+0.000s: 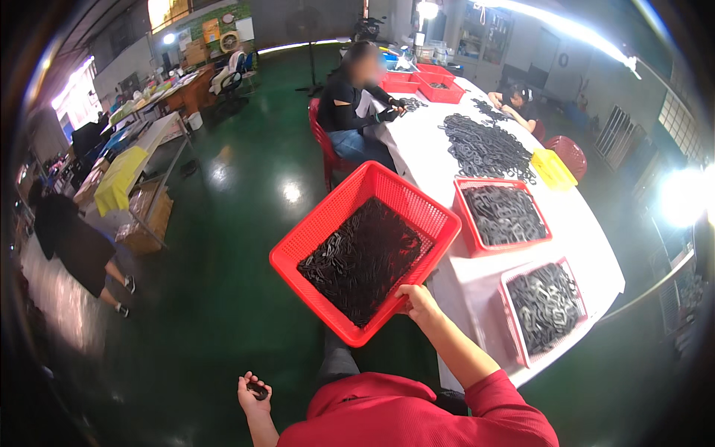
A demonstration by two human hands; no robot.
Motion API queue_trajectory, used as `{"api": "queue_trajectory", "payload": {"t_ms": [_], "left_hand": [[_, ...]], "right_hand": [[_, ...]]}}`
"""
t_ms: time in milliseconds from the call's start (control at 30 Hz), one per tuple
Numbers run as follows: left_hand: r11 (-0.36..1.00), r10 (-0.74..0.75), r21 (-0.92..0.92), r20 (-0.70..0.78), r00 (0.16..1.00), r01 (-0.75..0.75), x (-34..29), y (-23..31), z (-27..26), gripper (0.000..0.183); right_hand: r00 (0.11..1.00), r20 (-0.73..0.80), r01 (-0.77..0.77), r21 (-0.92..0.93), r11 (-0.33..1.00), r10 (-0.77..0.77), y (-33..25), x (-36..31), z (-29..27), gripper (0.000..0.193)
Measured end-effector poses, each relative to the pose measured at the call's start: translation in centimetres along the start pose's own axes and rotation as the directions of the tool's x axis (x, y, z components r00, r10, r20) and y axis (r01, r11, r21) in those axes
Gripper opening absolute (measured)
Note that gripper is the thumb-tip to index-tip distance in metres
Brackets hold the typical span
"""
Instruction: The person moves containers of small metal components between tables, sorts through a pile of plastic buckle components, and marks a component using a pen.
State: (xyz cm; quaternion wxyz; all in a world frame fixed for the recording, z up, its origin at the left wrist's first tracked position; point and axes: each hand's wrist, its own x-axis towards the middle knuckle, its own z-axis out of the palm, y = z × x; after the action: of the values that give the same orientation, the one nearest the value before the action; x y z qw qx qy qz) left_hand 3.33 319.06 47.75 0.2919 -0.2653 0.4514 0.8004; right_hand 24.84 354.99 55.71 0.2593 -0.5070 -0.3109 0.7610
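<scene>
Red plastic mesh forms the large basket (328,223) that the right hand (418,302) grips by its near rim, fingers closed over the edge; the basket tilts, one corner resting against the white-covered table (588,231), and black clips (361,257) fill its bottom; the left hand (253,393) is held low over the green floor (223,283), palm up, fingers curled loosely around a few small black pieces (258,390); on the table lie two shallower red trays (503,214) of the same black parts, a loose heap (484,145) beyond them, and a yellow container (553,167); a seated person (350,104) works at the far end.
</scene>
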Motion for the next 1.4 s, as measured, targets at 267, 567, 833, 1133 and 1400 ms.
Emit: {"api": "queue_trajectory", "payload": {"t_ms": [267, 567, 833, 1133, 1400], "left_hand": [[0.962, -0.183, 0.264, 0.435, 0.881, 0.07, 14.3, -0.8, 36.7, 0.023], [0.911, -0.347, 0.411, 0.72, 0.601, 0.035, 18.5, -10.5, 67.2, 0.023], [0.759, -0.593, 0.6, 0.476, 0.649, 0.254, 26.9, -17.1, 74.3, 0.017], [0.67, -0.736, 0.659, 0.525, 0.429, 0.343, 33.0, -25.5, 91.9, 0.032], [0.476, -0.863, 0.649, 0.475, 0.172, 0.594, 36.8, -33.8, 102.6, 0.048]], "right_hand": [[0.988, -0.143, 0.068, 0.11, 0.992, -0.051, -12.2, 14.5, 1.0, 0.02], [0.919, -0.375, 0.223, 0.23, 0.947, -0.126, -24.5, 30.4, -4.4, 0.011], [0.867, -0.47, 0.28, 0.185, 0.942, -0.166, -32.5, 38.9, -5.0, 0.018], [0.784, -0.62, 0.237, 0.249, 0.939, -0.034, -36.9, 41.2, -5.8, 0.018], [0.632, -0.774, 0.392, 0.362, 0.846, 0.039, -41.0, 41.2, -3.8, 0.028]]}}
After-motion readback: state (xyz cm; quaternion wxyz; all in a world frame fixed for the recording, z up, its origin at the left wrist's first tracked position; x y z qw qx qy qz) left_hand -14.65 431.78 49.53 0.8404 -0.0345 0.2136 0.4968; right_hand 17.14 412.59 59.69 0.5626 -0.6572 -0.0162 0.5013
